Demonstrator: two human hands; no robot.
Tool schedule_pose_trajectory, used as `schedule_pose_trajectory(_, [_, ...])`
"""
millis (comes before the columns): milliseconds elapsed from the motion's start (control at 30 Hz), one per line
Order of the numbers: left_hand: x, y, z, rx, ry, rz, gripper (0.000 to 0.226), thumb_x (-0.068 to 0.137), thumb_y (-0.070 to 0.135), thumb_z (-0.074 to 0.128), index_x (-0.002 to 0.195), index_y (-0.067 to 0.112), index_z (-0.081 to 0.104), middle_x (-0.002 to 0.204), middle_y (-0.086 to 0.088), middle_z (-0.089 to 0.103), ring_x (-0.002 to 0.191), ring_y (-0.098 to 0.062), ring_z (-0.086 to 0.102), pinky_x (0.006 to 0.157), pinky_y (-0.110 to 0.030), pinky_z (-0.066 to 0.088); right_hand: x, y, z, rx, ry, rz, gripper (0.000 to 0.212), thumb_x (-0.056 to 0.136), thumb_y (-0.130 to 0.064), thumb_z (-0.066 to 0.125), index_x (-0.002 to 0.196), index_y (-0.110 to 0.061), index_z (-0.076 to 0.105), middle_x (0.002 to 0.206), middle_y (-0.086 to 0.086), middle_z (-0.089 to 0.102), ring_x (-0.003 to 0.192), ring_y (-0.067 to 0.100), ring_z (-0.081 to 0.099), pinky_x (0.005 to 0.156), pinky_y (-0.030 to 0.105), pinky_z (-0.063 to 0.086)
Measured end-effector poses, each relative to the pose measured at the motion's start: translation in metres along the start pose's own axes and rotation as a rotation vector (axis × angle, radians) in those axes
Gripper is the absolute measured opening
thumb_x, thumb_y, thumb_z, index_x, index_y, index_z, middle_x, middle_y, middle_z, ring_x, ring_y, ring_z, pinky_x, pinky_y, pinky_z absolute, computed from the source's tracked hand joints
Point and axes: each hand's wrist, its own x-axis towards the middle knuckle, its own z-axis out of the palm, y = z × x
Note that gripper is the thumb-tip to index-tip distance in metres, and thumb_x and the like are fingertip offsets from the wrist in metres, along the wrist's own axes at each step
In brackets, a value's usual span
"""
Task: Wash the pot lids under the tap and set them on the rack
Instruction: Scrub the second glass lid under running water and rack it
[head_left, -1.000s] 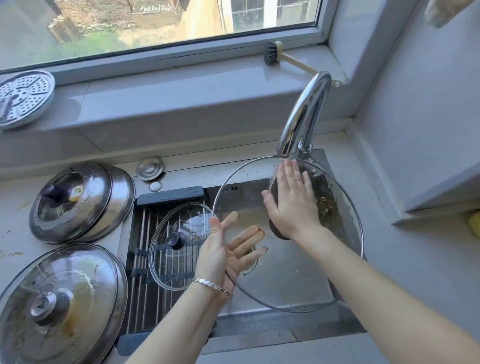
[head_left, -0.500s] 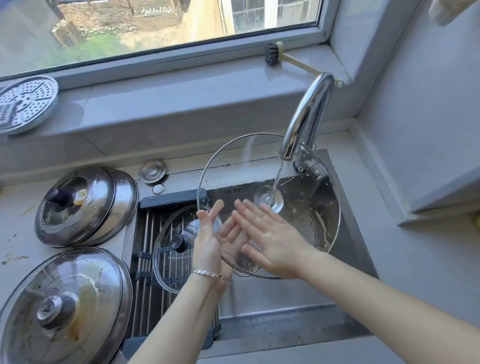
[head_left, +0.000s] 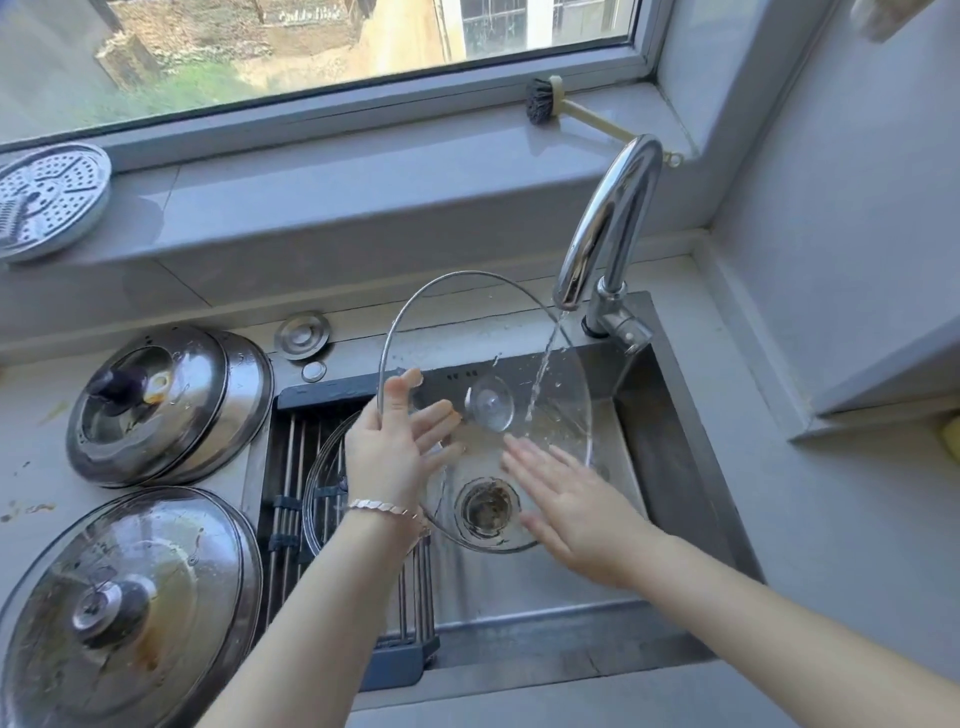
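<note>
Landmark: the tap (head_left: 605, 234), running.

- Glass lid in hand (head_left: 540, 374): tilted on edge directly under the tap's spout, over the sink (head_left: 675, 467); water strikes its inner face. Your left hand (head_left: 395, 447) grips its rim on the side away from the tap, thumb over the metal edge. Your right hand (head_left: 571, 499) lies open and flat against the lower glass, fingers spread, holding nothing. Rinse in progress, by the look of it.
- Rack (head_left: 291, 467): left of the tap, laid across the sink. One smaller glass lid (head_left: 324, 488) rests on it, partly hidden by your left wrist. Judged done.
- Bench (head_left: 31, 415), further left of the tap: steel lid, far (head_left: 166, 400); steel lid, near (head_left: 130, 597). Both show brown residue; judged still to wash.

Tally, as far as visible: one racked, one under water, two waiting.
</note>
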Motion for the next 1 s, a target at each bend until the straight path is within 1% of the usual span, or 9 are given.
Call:
schedule_pose_trajectory(67, [-0.003,0.009,0.008,0.129,0.03,0.104,0.022,0.094,0.037,0.045,0.08,0.025,0.056,0.077,-0.011,0.061,0.075,-0.025,0.061,0.063,-0.033,0.051,-0.012,0.009,0.005,0.05,-0.087,0.264,0.115,0.059,-0.067,-0.039,0.149,-0.011,0.006,0.157,0.005,0.0,0.146,0.017,0.0,0.111,0.025,-0.013])
schedule_pose_trajectory(100, [-0.006,0.012,0.011,0.17,0.038,0.143,0.025,0.094,0.035,0.046,0.073,0.023,0.052,0.072,-0.01,0.057,0.071,-0.023,0.056,0.058,-0.031,0.047,-0.014,0.009,0.005,0.1,-0.069,0.361,0.115,0.061,-0.069,-0.037,0.149,-0.011,0.008,0.158,0.005,0.0,0.145,0.015,-0.001,0.111,0.024,-0.011])
schedule_pose_trajectory(233, [-0.012,0.014,0.015,0.157,0.092,0.087,0.025,0.095,0.036,0.043,0.075,0.025,0.051,0.076,-0.012,0.059,0.075,-0.024,0.06,0.065,-0.038,0.051,-0.008,-0.036,0.005,0.442,0.019,0.376,0.063,0.098,-0.046,0.017,0.149,-0.014,-0.002,0.148,-0.01,-0.02,0.142,0.007,-0.013,0.114,0.023,-0.005])
schedule_pose_trajectory(333, [-0.015,0.013,0.014,0.077,0.081,-0.001,0.022,0.095,0.039,0.04,0.089,0.026,0.056,0.086,-0.014,0.063,0.086,-0.029,0.066,0.073,-0.044,0.053,0.011,-0.049,0.002,0.539,0.079,0.429,0.063,0.099,-0.043,0.016,0.146,-0.015,-0.014,0.147,-0.007,-0.03,0.137,0.006,-0.026,0.113,0.026,-0.011])
schedule_pose_trajectory(500, [-0.023,0.011,0.005,0.034,0.066,-0.008,0.028,0.095,0.042,0.036,0.1,0.024,0.056,0.089,-0.016,0.065,0.085,-0.026,0.069,0.07,-0.043,0.057,0.037,0.003,-0.015,0.321,0.197,0.709,0.068,0.098,-0.047,0.015,0.146,-0.009,-0.015,0.153,0.006,-0.025,0.141,0.014,-0.023,0.114,0.03,-0.014])
schedule_pose_trajectory(667, [-0.021,0.009,0.003,0.019,0.094,-0.04,0.033,0.095,0.044,0.036,0.108,0.02,0.055,0.093,-0.019,0.065,0.086,-0.026,0.068,0.069,-0.043,0.057,0.022,-0.036,-0.008,0.306,0.123,0.246,0.076,0.081,-0.066,-0.004,0.139,-0.021,-0.025,0.144,-0.009,-0.036,0.134,0.001,-0.033,0.107,0.017,-0.024])
schedule_pose_trajectory(833, [-0.024,0.002,0.0,-0.031,0.08,-0.115,0.031,0.095,0.043,0.035,0.1,0.021,0.057,0.089,-0.019,0.065,0.081,-0.027,0.068,0.06,-0.039,0.058,0.029,0.008,-0.021,0.252,0.126,0.613,0.086,0.083,-0.069,-0.002,0.145,-0.01,-0.019,0.151,0.005,-0.029,0.14,0.014,-0.025,0.115,0.033,-0.015])
schedule_pose_trajectory(900, [-0.028,-0.002,0.002,-0.035,0.061,-0.155,0.03,0.095,0.043,0.035,0.096,0.022,0.057,0.087,-0.019,0.066,0.08,-0.027,0.068,0.063,-0.042,0.057,0.034,-0.006,-0.025,0.238,0.121,0.481,0.099,0.072,-0.078,-0.013,0.144,-0.01,-0.02,0.149,0.003,-0.032,0.139,0.013,-0.028,0.114,0.032,-0.017])
schedule_pose_trajectory(1000, [-0.038,-0.011,0.009,-0.022,-0.004,-0.23,0.032,0.096,0.041,0.035,0.099,0.018,0.057,0.085,-0.022,0.066,0.08,-0.031,0.069,0.06,-0.044,0.057,0.056,-0.018,-0.04,0.232,0.179,0.394,0.094,0.077,-0.074,-0.004,0.144,-0.01,-0.02,0.146,0.001,-0.035,0.136,0.01,-0.032,0.112,0.03,-0.019])
